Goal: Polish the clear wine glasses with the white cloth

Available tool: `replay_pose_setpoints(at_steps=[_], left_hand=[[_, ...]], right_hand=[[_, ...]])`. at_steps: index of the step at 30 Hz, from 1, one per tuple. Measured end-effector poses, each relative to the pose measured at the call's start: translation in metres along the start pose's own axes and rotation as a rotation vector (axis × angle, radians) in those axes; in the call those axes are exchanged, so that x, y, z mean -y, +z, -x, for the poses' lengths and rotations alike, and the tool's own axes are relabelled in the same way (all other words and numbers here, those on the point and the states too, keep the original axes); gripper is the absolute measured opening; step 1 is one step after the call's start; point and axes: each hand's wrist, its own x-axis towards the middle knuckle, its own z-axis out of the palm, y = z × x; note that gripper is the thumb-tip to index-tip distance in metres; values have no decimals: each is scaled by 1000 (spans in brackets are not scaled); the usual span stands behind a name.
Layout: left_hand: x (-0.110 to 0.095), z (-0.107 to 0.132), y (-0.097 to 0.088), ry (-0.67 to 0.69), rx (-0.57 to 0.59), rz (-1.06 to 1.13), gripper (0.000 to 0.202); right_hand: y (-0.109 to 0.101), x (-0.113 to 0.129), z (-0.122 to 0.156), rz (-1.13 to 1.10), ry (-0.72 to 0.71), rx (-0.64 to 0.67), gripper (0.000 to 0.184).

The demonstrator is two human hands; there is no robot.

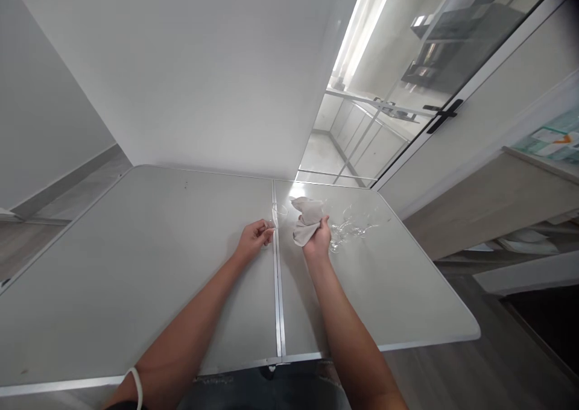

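Left forearm point(181, 331) and right forearm point(357, 331) extended from the lower edge over a pale tabletop point(145, 277), a white band point(137, 386) encircling the left one. The hands were apart, on opposite sides of a metal-edged seam point(278, 301) that divided the tabletop into two panels. The left hand point(257, 241), just left of the seam, had its thumb and fingers pinched together on a clear plastic piece point(270, 223), whose exact form could not be told; a thin transparent loop showed beside it, across the seam. The right hand point(319, 241) was closed on a pale cloth point(309, 222), folded and loosely bunched, held up over the right panel with one flap spread toward the seam. Crumpled clear plastic film point(350, 232) lay on the tabletop just to the right of the right hand, its creases catching the light. Beyond the far edge stood a smooth white panel point(203, 78) and, to its right, a glass pane point(357, 126) with reflections, near a black handle point(446, 116). At far right, a wooden shelf point(493, 202) carried transparent packages point(554, 134) with green and orange markings.
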Motion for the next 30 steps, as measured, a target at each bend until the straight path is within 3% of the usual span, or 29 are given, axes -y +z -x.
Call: replay_pose_setpoints(at_steps=[2,6,8,10,13,16,21,24,27,30], left_hand=[[0,-1,1,10,56,34,39],[1,-3,3,4,186,28,42],[2,-3,3,23,179,17,45],[4,-4,1,41,80,-3,45],[8,-6,-1,36,-60,-52,43],[12,-7,-2,40,-82,-110,43],[15,-6,-4,28,-114,-175,36],[13,-5,-6,-4,-279,-151,33],[9,-8,-7,33,-419,-88,34],[5,-9,-6,80,-384,19,48]], right_hand=[[4,-7,3,-34,0,36,42],[18,-28,20,119,113,268,46],[22,-37,27,221,127,317,47],[23,-43,29,351,46,341,40],[20,-43,28,661,-193,409,29],[19,-39,26,966,-390,476,26],[18,-39,28,1202,-507,446,25],[17,-42,27,1141,-430,438,23],[18,-44,24,940,-233,442,31],[20,-45,24,702,-5,457,39]])
